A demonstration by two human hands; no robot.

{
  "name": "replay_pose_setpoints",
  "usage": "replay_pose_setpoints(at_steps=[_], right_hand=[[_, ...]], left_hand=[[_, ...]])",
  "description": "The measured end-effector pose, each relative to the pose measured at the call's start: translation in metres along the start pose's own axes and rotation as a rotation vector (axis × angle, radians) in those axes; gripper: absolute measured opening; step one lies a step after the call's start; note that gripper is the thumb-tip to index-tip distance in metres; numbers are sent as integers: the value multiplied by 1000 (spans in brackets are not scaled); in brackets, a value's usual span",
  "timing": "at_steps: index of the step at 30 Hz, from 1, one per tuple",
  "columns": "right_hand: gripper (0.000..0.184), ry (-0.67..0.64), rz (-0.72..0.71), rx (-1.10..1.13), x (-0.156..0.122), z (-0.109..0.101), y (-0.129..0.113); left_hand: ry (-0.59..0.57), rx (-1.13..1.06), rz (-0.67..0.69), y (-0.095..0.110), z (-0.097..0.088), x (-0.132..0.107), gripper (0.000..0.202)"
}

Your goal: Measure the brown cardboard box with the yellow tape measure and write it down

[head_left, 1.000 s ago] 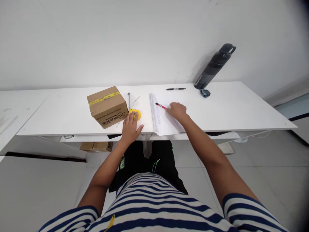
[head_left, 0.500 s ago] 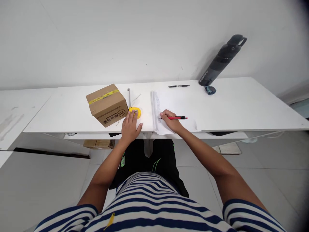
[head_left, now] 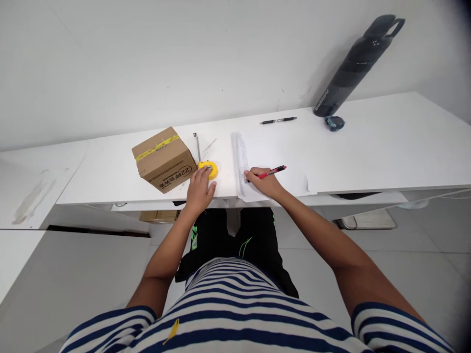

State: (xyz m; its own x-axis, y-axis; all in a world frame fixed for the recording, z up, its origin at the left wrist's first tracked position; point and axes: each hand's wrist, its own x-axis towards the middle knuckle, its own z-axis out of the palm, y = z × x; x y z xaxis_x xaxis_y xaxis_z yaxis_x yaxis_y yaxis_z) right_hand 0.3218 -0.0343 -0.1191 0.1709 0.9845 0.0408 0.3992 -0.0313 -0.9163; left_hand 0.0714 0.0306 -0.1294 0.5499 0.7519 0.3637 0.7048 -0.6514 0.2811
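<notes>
My right hand [head_left: 264,183] is closed around a red and black pen [head_left: 272,171], its tip end on the left part of a notebook's white page [head_left: 283,157]. Small handwriting fills a strip near the page's left side. My left hand [head_left: 199,190] lies with outstretched fingers, the fingertips resting on the near left part of a yellow tape measure [head_left: 212,169]. Its metal blade [head_left: 197,147] is drawn out, pointing away from me beside a cardboard box [head_left: 165,159]. The box has yellow tape across its top and dark printing on its front.
A black pen [head_left: 278,120] lies beyond the notebook. At the back right a dark bottle [head_left: 353,68] stands near the wall, with a small dark blue object [head_left: 334,123] before it. The white table's [head_left: 397,162] front edge runs close to my body.
The view has shifted and tilted slightly. The red pen's rear end has swung a little away from me as my right hand turned. My left hand stays at the tape measure.
</notes>
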Motion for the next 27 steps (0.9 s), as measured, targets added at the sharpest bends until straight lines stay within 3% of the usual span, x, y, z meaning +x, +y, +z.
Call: replay_pose_setpoints(at_steps=[5,8,14,19,27], right_hand=[[38,-8,-5,-2,0,-1,1],[39,1,-1,-32,0,0,1],[42,50,0,-73,0,2,4],[38,32,9,-86,0,2,5],[40,29,-11,-96,0,2,8]], left_hand=[[-46,-8,33,9,-11,1,47],[-25,-41,-16,14,-17,6,49],[-117,134,-35,29,-27,37,55],[-217,311,-150,44,-13,58,49],[-85,205,-160,38,8,58,24]])
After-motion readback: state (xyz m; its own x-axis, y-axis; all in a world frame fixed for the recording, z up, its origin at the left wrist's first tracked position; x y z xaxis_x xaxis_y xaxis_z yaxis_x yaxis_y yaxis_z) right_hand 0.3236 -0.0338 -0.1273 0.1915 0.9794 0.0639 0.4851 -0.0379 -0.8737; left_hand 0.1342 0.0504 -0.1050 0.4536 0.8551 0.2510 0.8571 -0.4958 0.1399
